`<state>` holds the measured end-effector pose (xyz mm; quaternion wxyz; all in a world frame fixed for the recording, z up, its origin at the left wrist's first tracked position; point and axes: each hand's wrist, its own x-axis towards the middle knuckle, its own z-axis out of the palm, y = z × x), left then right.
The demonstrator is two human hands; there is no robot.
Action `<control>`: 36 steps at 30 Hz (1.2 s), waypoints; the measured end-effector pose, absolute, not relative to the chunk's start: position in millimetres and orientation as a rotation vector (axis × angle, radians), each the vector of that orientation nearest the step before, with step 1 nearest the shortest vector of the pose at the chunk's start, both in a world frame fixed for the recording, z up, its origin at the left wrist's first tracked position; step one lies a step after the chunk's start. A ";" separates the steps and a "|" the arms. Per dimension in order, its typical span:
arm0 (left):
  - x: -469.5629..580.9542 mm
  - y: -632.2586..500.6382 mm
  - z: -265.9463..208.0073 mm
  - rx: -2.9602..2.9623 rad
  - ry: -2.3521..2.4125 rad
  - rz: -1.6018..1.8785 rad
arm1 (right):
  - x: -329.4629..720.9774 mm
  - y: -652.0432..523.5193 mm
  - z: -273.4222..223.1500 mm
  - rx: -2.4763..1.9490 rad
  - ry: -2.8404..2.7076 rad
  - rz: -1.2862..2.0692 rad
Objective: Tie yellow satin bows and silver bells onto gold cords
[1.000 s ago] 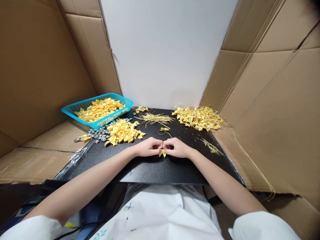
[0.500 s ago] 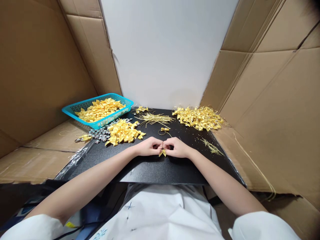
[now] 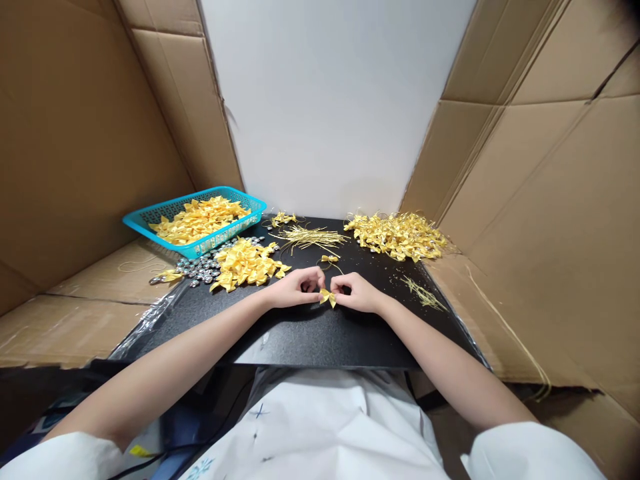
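A small yellow ribbon bow (image 3: pixel 327 298) is between my two hands, low over the black tabletop. My right hand (image 3: pixel 356 293) pinches the bow's right side between thumb and curled fingers. At its left side, the thumb and bent fingertips of my left hand (image 3: pixel 299 288) grip the edge, while the index finger arches above. Just beyond my fingers lies another yellow bow (image 3: pixel 329 259) with a loop of gold cord. A heap of yellow bows (image 3: pixel 247 263) is nearest to my left forearm. Any cord or fastener behind the held bow is too small to make out.
A blue basket (image 3: pixel 145 230) of yellow bows stands back left, beside silver round pieces (image 3: pixel 197 270). Gold cords (image 3: pixel 310 236) lie at the back, with a pile of corded bows (image 3: pixel 397 235) to their right. Short cord bits (image 3: pixel 424 293) lie right. Cardboard walls (image 3: pixel 550 200) flank the table.
My hands have moved slightly apart, with the left index finger lifted. More of the bow shows between them, and it has shifted a little up and right.
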<state>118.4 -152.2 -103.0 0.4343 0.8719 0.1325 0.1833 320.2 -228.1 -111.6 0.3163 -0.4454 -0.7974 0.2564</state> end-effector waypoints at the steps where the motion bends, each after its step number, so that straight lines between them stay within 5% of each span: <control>1: 118.0 -151.8 -102.5 2.144 0.344 0.480 | 321.4 -228.0 -111.5 -1.175 -2.084 0.685; 28: 111.7 -139.0 -93.6 2.263 0.540 0.603 | 326.8 -220.2 -110.8 -1.163 -1.765 0.801; 33: 64.8 -110.9 -59.1 2.378 1.301 1.165 | 328.5 -221.6 -107.6 -1.202 -1.733 0.676; 36: 29.5 -92.1 -47.3 2.275 1.892 1.069 | 327.7 -221.8 -108.6 -1.216 -1.755 0.658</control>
